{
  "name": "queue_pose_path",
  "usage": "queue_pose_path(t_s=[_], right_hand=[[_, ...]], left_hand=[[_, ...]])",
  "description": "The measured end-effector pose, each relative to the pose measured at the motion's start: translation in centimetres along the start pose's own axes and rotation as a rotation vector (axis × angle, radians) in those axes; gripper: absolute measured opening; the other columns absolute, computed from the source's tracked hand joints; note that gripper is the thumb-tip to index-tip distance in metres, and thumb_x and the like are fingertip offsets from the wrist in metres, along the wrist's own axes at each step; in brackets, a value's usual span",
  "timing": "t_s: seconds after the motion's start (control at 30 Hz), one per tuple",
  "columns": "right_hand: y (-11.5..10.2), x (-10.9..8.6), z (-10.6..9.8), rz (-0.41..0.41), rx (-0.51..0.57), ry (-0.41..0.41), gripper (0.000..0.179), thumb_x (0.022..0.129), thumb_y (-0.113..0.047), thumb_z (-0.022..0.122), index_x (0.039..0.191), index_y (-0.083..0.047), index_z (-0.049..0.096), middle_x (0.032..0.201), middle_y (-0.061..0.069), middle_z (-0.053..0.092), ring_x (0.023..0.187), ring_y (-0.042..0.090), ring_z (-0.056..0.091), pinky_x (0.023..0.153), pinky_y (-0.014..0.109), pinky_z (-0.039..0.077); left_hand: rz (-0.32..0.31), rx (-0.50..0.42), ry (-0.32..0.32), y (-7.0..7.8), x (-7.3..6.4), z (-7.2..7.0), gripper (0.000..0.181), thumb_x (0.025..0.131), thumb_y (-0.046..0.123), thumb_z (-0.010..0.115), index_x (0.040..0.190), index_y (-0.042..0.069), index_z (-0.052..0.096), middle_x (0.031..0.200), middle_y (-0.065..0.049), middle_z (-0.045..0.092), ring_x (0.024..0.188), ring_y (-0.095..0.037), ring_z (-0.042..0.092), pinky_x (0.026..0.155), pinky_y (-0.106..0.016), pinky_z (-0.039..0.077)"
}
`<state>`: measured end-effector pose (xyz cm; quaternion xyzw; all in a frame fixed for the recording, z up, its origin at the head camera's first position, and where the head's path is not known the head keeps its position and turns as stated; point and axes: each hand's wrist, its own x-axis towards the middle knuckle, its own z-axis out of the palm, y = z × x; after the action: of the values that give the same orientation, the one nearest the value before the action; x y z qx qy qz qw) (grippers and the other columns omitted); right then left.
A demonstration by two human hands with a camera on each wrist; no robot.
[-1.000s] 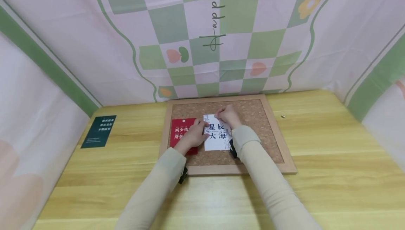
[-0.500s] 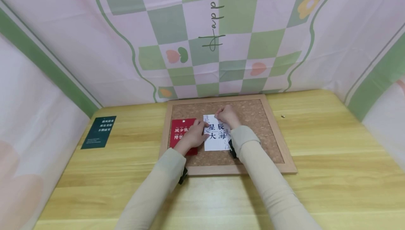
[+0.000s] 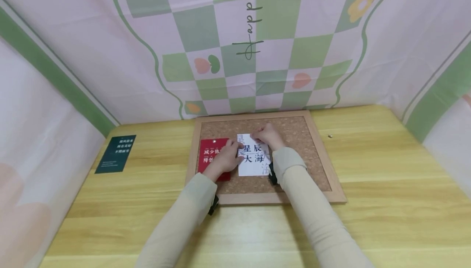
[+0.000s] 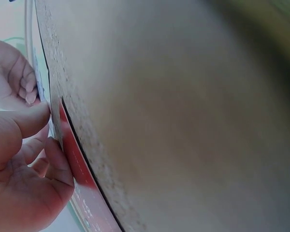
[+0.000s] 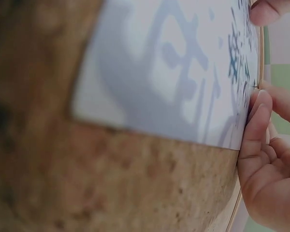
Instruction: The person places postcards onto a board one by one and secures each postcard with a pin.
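A white card (image 3: pixel 250 169) with dark Chinese characters lies on a wood-framed corkboard (image 3: pixel 305 131). My left hand (image 3: pixel 227 158) touches the card's left side with thumb and fingertips, its palm over the red card (image 3: pixel 204 165). At the white card's top edge, my right hand (image 3: pixel 270 136) pinches a small pin, mostly hidden by the fingers; in the right wrist view a thin pin (image 5: pixel 255 87) shows at the fingertips. The left wrist view has the left thumb and fingers (image 4: pixel 58 164) at the card's edge, beside the red card.
A pushpin (image 3: pixel 214 141) sits at the red card's top. A dark green card (image 3: pixel 115 155) lies on the wooden table (image 3: pixel 147 210) at the left. To the right of the board lies a small shiny pushpin (image 3: pixel 330 136). A patterned cloth (image 3: pixel 272 55) hangs behind.
My right hand and wrist shift very slightly to the right at the card's top. The left hand stays on the card, and the cards keep their places.
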<state>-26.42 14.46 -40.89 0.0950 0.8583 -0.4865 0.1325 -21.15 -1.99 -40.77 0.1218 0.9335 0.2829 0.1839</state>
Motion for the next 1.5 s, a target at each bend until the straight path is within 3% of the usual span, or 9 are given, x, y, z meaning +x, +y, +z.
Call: queue_pose_path(t_s=[0.13, 0.5, 1.2, 1.5], right_hand=[[0.19, 0.10, 0.12, 0.005, 0.006, 0.005, 0.031, 0.087, -0.014, 0.065, 0.062, -0.012, 0.048, 0.053, -0.007, 0.046, 0.052, 0.007, 0.044, 0.054, 0.019, 0.038], [0.20, -0.45, 0.46, -0.015, 0.061, 0.031, 0.029, 0.087, -0.010, 0.064, 0.062, -0.011, 0.049, 0.053, -0.006, 0.049, 0.052, 0.007, 0.047, 0.054, 0.018, 0.041], [0.26, -0.10, 0.12, -0.026, -0.020, 0.034, 0.031, 0.088, -0.015, 0.062, 0.057, -0.010, 0.058, 0.047, -0.005, 0.048, 0.047, 0.009, 0.043, 0.050, 0.021, 0.038], [-0.07, -0.49, -0.02, -0.019, 0.000, 0.040, 0.015, 0.086, -0.010, 0.062, 0.074, -0.001, 0.066, 0.049, -0.004, 0.051, 0.047, 0.009, 0.047, 0.049, 0.020, 0.040]], left_hand=[[0.001, -0.001, -0.001, -0.12, -0.04, 0.07, 0.039, 0.097, 0.021, 0.055, 0.134, 0.011, 0.049, 0.140, -0.012, 0.039, 0.127, -0.028, 0.045, 0.107, -0.045, 0.041], [-0.003, -0.010, -0.007, -0.18, -0.15, 0.21, 0.040, 0.097, 0.020, 0.055, 0.135, 0.010, 0.048, 0.141, -0.013, 0.038, 0.127, -0.029, 0.044, 0.108, -0.046, 0.041], [0.010, -0.004, -0.002, -0.11, -0.07, 0.07, 0.041, 0.097, 0.021, 0.054, 0.136, 0.010, 0.048, 0.144, -0.013, 0.037, 0.132, -0.030, 0.043, 0.109, -0.046, 0.040], [0.002, -0.010, 0.000, -0.07, -0.08, 0.06, 0.040, 0.097, 0.021, 0.056, 0.135, 0.010, 0.048, 0.142, -0.012, 0.038, 0.130, -0.029, 0.044, 0.108, -0.046, 0.041]])
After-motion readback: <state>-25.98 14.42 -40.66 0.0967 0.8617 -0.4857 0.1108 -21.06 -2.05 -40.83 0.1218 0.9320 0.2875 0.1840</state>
